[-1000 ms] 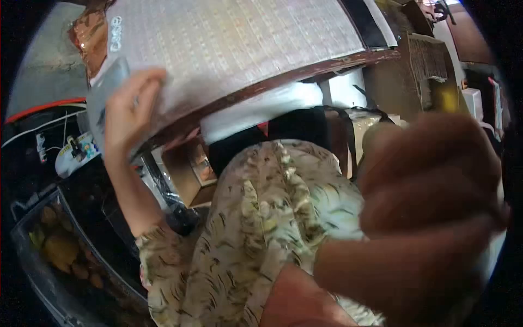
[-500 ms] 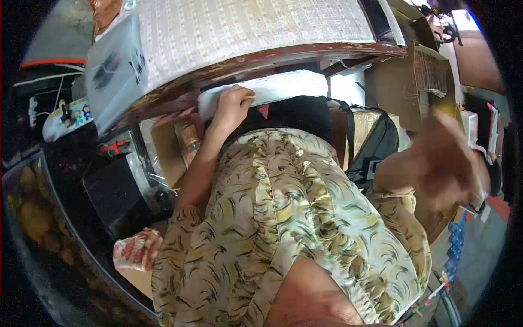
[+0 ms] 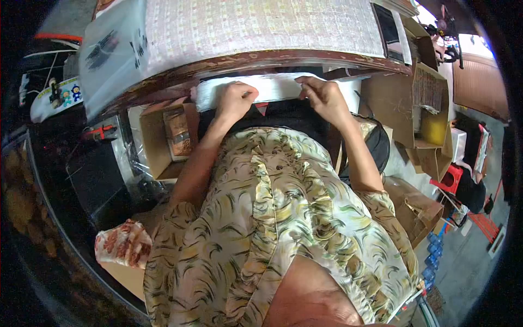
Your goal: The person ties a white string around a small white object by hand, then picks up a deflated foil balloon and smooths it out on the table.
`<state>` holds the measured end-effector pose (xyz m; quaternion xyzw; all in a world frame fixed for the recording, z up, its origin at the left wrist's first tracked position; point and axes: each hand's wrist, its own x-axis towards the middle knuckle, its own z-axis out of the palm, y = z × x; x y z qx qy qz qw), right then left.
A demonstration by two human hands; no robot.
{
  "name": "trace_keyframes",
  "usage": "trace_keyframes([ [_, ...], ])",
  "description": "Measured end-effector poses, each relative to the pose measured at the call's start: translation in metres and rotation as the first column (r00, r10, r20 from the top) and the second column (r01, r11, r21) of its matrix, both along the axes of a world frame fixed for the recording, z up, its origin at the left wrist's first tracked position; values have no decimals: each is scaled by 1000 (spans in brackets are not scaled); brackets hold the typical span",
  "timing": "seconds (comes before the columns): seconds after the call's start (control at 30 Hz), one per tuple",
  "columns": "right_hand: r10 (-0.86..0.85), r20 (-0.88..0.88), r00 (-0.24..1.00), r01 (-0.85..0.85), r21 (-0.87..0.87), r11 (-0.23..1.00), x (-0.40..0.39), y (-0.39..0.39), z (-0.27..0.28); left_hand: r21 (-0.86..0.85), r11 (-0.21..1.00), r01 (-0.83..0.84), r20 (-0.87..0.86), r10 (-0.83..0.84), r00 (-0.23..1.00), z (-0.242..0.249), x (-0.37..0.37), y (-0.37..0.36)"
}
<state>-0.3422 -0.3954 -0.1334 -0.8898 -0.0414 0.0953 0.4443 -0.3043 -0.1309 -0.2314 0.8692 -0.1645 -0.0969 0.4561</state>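
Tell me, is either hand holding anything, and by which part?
Cannot tell: the left hand curls over the white bundle toward its left, the right hand near its right end; any grip is unclear.

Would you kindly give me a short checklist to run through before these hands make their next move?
1. Left hand at the white bundle: ok, over its left part.
2. Right hand at the bundle: ok, by its right end.
3. Firm grip by either hand: cannot tell; the fingertips are too small to judge.
4. Bundle free of the table edge: cannot tell; it lies close below it in this view.
5. Translucent plastic wholly on the table: not ok, it hangs over the left corner and might snag.
6. Open carton clear of the left forearm: cannot tell; they look close.
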Motion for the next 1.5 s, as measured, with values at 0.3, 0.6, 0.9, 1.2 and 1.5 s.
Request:
trace_keyframes([
  [0.3, 258, 206, 944, -224, -175, 959, 26, 45, -16, -238, 971, -33, -168, -8, 986, 31, 0, 6],
  [0.6, 258, -35, 965, -261, -136, 956, 35, 64, 34, -342, 938, 58, -15, -67, 998, 75, 0, 17],
  [0.9, 211, 462, 862, -310, 149, 939, 48, 65, 155, -872, 485, 59, -178, -428, 886, 160, 13, 1],
  [1.2, 27, 56, 998, -43, 324, 945, 94, 28, 131, -619, 785, -11, -149, -104, 983, 179, 53, -7],
  [1.5, 330, 66, 942, -329, -28, 944, 109, 28, 154, -432, 897, 94, -141, -170, 975, 206, 84, -28],
])
